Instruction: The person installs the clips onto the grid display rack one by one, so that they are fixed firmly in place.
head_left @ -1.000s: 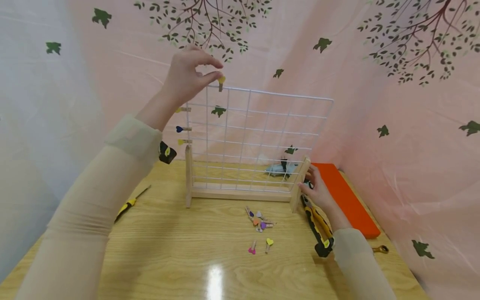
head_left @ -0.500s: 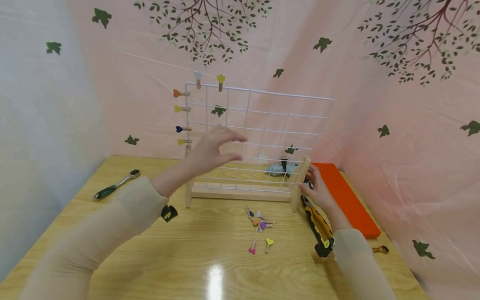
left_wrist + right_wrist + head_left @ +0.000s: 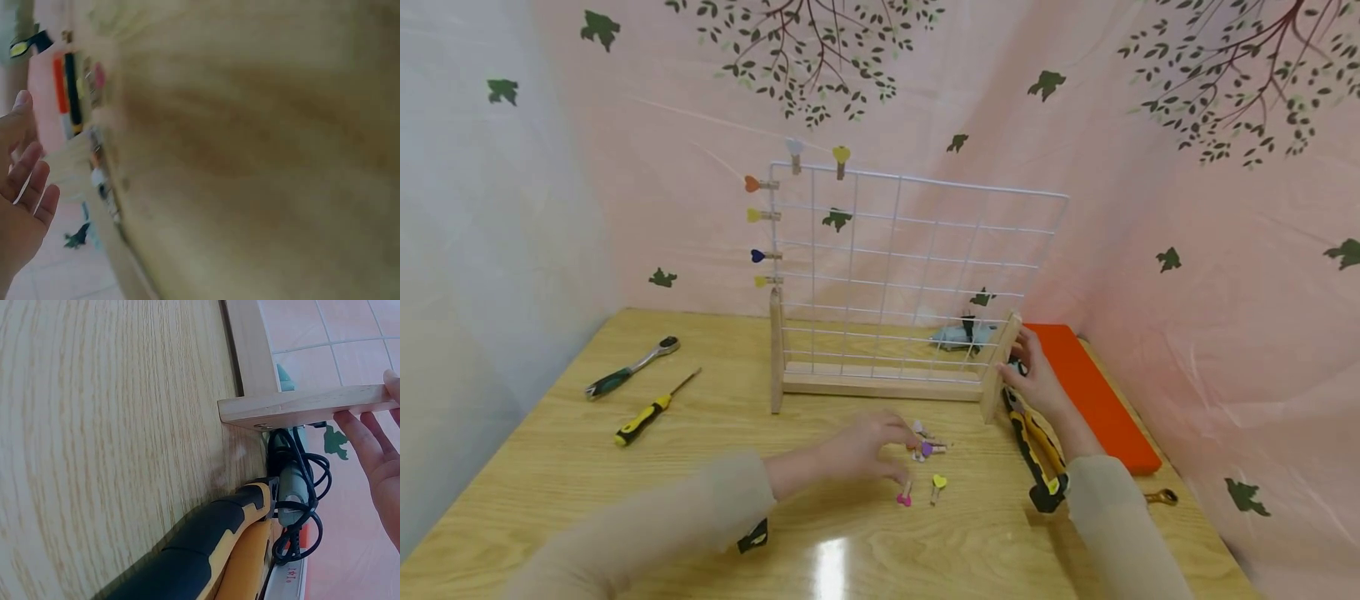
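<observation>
My left hand point(image 3: 861, 450) is low over the table with its fingers spread and nothing between them; they also look loose and bare in the left wrist view. Right at its fingertips lies a small pile of heart-topped clothespins, one a purple clothespin point(image 3: 927, 450). Nearer me are a pink clothespin point(image 3: 904, 500) and a yellow clothespin point(image 3: 938, 482). My right hand point(image 3: 1033, 375) grips the right wooden upright point(image 3: 300, 407) of a stand bearing a white wire grid point(image 3: 900, 177). Several clothespins are clipped along the grid's left side and top, including a white clothespin point(image 3: 794, 150) and an orange clothespin point(image 3: 752, 183).
Yellow-black pliers point(image 3: 1037, 450) lie beside my right forearm, near a long orange-red box point(image 3: 1090, 400) and a wrench point(image 3: 1163, 497). On the left are a ratchet point(image 3: 617, 382) and a screwdriver point(image 3: 643, 421). Behind the grid sits a blue-grey corded tool point(image 3: 955, 336).
My left hand has let go of the yellow clothespin on the grid's top wire and come down to the pile on the table. My right hand stays on the upright.
</observation>
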`<action>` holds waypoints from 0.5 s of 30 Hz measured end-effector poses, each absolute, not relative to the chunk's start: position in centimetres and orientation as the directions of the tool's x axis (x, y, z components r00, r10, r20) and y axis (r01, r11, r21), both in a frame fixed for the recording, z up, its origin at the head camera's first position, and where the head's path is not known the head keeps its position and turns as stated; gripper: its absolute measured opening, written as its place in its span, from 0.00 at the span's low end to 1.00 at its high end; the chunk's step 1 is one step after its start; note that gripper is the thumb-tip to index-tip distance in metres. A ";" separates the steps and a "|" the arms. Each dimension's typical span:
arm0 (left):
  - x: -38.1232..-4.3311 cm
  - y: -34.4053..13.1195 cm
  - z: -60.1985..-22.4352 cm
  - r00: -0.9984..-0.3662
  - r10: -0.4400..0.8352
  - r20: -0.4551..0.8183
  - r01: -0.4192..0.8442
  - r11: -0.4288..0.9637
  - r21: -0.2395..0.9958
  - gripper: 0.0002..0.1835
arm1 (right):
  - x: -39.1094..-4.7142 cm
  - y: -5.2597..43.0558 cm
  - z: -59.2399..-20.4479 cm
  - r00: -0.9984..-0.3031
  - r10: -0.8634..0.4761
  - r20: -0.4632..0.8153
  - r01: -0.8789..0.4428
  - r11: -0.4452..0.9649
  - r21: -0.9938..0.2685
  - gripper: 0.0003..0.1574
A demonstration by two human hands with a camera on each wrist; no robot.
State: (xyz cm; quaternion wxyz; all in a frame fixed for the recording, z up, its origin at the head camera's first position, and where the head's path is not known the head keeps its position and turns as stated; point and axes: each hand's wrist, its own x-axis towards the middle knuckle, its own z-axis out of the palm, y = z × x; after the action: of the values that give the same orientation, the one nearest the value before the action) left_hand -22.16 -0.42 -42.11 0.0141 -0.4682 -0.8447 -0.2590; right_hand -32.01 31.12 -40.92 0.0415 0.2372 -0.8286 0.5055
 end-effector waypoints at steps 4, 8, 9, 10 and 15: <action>-21.5 0.2 -44.1 -0.503 0.848 0.167 0.801 0.385 0.458 0.19 | -31.4 30.9 -40.3 -0.887 -0.353 0.297 -0.424 0.370 -0.826 0.42; -21.3 0.5 -45.1 -0.468 0.873 0.135 0.805 0.358 0.474 0.18 | -30.7 30.4 -39.5 -0.887 -0.353 0.299 -0.421 0.352 -0.836 0.41; -21.4 0.5 -45.2 -0.467 0.874 0.135 0.805 0.356 0.475 0.18 | -30.6 30.3 -39.4 -0.887 -0.352 0.298 -0.421 0.352 -0.836 0.41; -21.4 0.4 -45.3 -0.466 0.875 0.134 0.805 0.356 0.475 0.17 | -30.4 30.2 -39.3 -0.889 -0.350 0.295 -0.418 0.356 -0.836 0.41; -21.5 0.3 -45.4 -0.474 0.873 0.113 0.788 0.363 0.498 0.16 | -30.3 30.1 -39.0 -0.897 -0.339 0.284 -0.405 0.375 -0.834 0.41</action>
State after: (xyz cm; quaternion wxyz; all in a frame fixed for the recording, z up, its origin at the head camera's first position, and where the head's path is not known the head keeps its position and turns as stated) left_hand -21.52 0.34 -45.39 -0.0855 -0.5058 -0.8211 -0.2503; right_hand -30.31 30.10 -39.01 0.0325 0.2245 -0.8286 0.5118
